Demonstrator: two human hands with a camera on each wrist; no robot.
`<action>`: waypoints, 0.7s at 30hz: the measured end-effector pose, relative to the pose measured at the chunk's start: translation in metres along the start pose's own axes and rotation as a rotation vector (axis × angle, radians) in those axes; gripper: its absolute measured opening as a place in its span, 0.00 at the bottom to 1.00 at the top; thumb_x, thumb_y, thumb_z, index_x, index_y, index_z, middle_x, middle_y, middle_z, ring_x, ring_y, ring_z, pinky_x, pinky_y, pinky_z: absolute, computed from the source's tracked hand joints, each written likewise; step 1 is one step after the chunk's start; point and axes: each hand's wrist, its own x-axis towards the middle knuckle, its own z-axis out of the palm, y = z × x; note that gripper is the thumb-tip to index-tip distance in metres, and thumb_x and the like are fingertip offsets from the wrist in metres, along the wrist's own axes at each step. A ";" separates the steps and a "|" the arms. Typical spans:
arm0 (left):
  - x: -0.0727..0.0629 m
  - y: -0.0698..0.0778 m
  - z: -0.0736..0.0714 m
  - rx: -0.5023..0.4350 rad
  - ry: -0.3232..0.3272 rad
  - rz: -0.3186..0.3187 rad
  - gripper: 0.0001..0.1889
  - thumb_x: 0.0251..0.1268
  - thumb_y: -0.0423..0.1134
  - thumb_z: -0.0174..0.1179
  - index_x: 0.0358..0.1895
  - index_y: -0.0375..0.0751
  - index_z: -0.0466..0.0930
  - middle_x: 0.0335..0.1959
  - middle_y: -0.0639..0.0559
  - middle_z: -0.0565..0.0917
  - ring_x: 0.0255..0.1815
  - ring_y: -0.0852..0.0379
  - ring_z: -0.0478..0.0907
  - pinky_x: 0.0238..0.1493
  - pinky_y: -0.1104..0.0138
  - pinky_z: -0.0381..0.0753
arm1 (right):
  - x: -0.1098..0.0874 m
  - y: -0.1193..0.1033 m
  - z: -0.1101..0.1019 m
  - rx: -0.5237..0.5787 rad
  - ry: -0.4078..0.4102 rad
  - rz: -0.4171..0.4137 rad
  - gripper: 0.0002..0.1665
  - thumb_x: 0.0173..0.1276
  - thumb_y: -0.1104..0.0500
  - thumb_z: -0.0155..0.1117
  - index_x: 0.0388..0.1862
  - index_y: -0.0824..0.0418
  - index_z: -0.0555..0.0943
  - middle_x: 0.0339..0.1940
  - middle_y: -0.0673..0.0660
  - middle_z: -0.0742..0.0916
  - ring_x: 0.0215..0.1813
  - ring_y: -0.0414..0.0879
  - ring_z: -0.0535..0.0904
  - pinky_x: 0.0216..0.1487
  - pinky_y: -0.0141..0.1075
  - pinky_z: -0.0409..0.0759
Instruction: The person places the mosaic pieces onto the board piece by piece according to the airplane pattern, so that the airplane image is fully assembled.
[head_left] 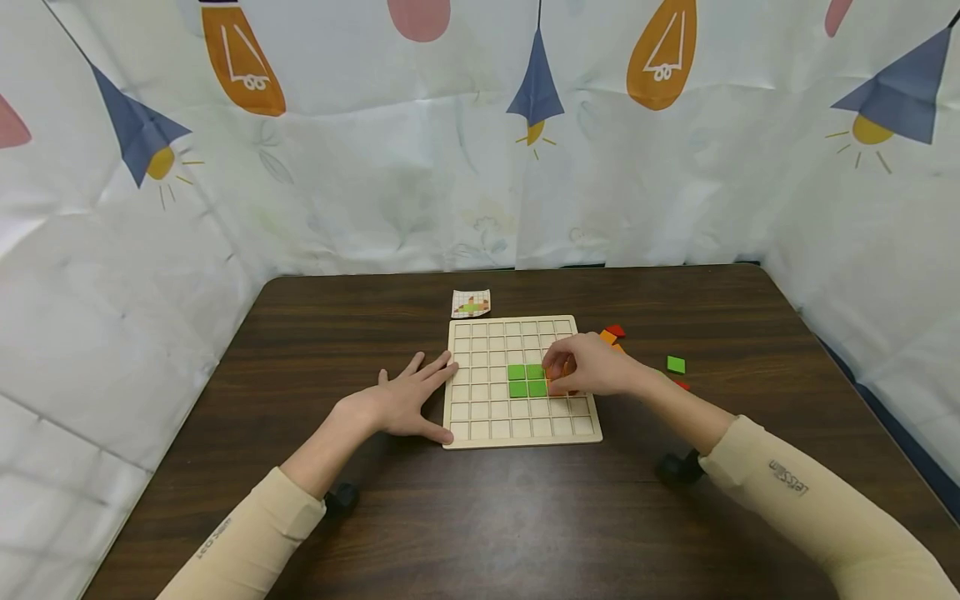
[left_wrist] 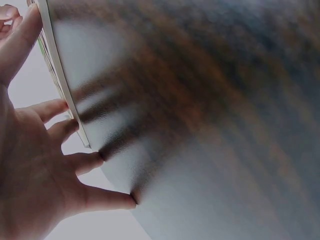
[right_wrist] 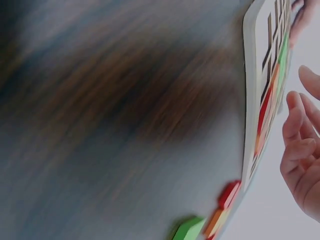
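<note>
A pale wooden grid board lies on the table. Several green square tiles sit in its middle cells, with orange and red tiles just right of them. My left hand is spread at the board's left side, its thumb and some fingertips touching the edge. Over the board's right part is my right hand, fingers loosely bent and thumb apart from the index finger. In the right wrist view, no tile shows between the fingers of that hand. It partly hides the orange and red tiles.
A small card with a coloured grid pattern lies behind the board. Right of the board are loose tiles: a green one, a red one and some orange ones. Printed white cloth hangs behind the table.
</note>
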 end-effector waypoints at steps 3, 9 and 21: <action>0.000 0.000 0.000 0.000 0.000 -0.001 0.59 0.59 0.66 0.70 0.85 0.49 0.45 0.86 0.50 0.38 0.83 0.35 0.33 0.63 0.20 0.37 | -0.007 0.006 -0.007 0.009 0.009 0.026 0.14 0.62 0.64 0.77 0.46 0.65 0.85 0.31 0.49 0.85 0.31 0.46 0.84 0.36 0.38 0.83; 0.000 0.000 0.000 -0.004 0.001 -0.005 0.59 0.59 0.66 0.70 0.85 0.49 0.45 0.86 0.50 0.38 0.83 0.35 0.33 0.64 0.20 0.37 | -0.020 0.017 -0.019 -0.009 0.025 0.042 0.15 0.63 0.64 0.76 0.48 0.66 0.85 0.32 0.48 0.86 0.34 0.45 0.83 0.39 0.37 0.82; 0.000 0.000 0.000 -0.002 0.003 -0.001 0.58 0.59 0.66 0.70 0.85 0.49 0.45 0.86 0.50 0.38 0.83 0.35 0.33 0.63 0.20 0.37 | -0.043 0.037 -0.041 -0.029 0.051 0.129 0.14 0.66 0.62 0.75 0.49 0.64 0.85 0.37 0.50 0.85 0.40 0.47 0.81 0.42 0.40 0.82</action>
